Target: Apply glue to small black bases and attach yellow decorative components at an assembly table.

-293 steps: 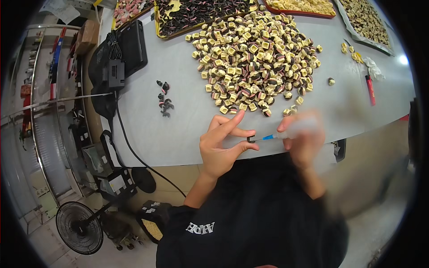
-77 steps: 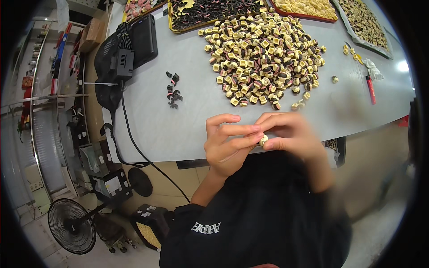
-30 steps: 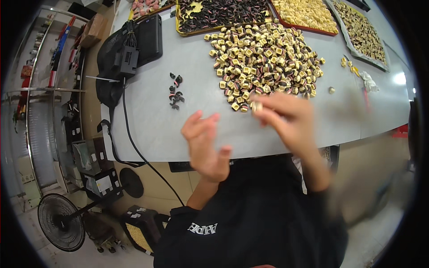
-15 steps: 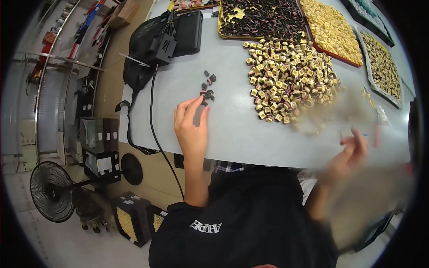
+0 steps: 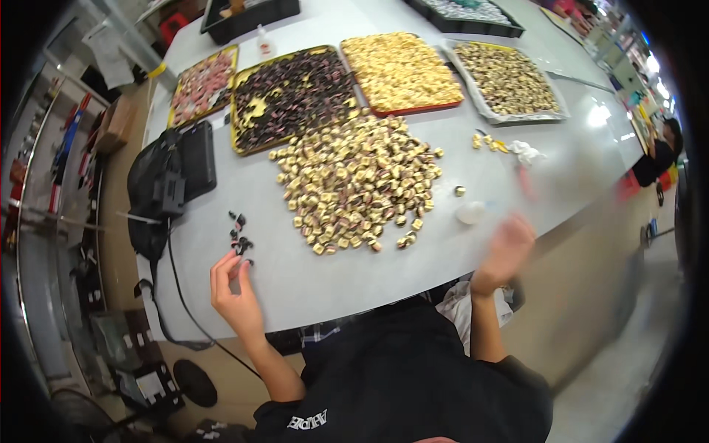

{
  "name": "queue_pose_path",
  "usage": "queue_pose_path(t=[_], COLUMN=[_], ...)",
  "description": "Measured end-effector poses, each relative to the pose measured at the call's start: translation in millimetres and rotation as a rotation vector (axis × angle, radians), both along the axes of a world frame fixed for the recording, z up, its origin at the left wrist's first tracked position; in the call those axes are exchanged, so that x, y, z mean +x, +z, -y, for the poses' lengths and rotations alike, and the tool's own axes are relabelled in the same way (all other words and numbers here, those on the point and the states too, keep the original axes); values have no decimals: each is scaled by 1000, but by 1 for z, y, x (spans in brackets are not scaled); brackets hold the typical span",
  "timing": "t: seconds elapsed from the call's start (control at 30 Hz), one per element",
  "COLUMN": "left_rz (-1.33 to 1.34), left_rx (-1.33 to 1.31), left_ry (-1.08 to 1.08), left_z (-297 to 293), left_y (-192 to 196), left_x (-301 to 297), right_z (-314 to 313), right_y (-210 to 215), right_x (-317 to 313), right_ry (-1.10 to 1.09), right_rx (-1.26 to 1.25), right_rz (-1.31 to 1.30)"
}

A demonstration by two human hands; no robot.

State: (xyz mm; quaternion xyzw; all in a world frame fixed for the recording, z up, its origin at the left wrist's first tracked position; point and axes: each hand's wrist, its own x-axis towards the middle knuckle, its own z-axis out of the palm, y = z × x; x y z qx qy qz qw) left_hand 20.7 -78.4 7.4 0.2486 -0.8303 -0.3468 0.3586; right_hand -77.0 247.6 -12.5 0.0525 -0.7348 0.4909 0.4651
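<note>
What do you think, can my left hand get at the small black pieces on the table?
Yes, most likely: your left hand is right at their near end, and nothing seems to stand between it and the small black pieces. The black cable runs left of the fingers.

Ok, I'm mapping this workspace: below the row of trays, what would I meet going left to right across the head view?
Black box, dark bits, pile, white bottle, right hand.

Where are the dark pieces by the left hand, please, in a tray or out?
Out: the dark pieces lie directly on the table, no rim around them, beside the left hand.
</note>
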Motion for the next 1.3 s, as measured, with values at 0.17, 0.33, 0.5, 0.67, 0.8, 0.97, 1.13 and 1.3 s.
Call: queue_pose_path(t=[0.17,0.33,0.5,0.67,0.8,0.97,1.13,1.3], left_rz=[118,121,92,64,-164,-347,-344,-378], left_rx=[-172,-211,-145,-191,163,510,830,849], left_ry=[-93,-95,-97,-84,-118,-344,-367,-408], left_z=[0,0,0,0,-1,-16,-41,-45], left_y=[0,-2,-5,-1,-4,-9,-3,-13], left_x=[6,4,6,12,14,10,6,5], right_z=[-1,-4,-5,2,10,2,12,14], right_y=[-8,-7,-6,1,10,5,2,1], right_x=[-5,-5,-2,-4,-6,-9,-8,-6], right_ry=[110,151,194,214,249,213,281,302], right_rx=[-146,-124,-90,-15,68,239,44,106], right_rz=[100,124,139,171,238,535,523,586])
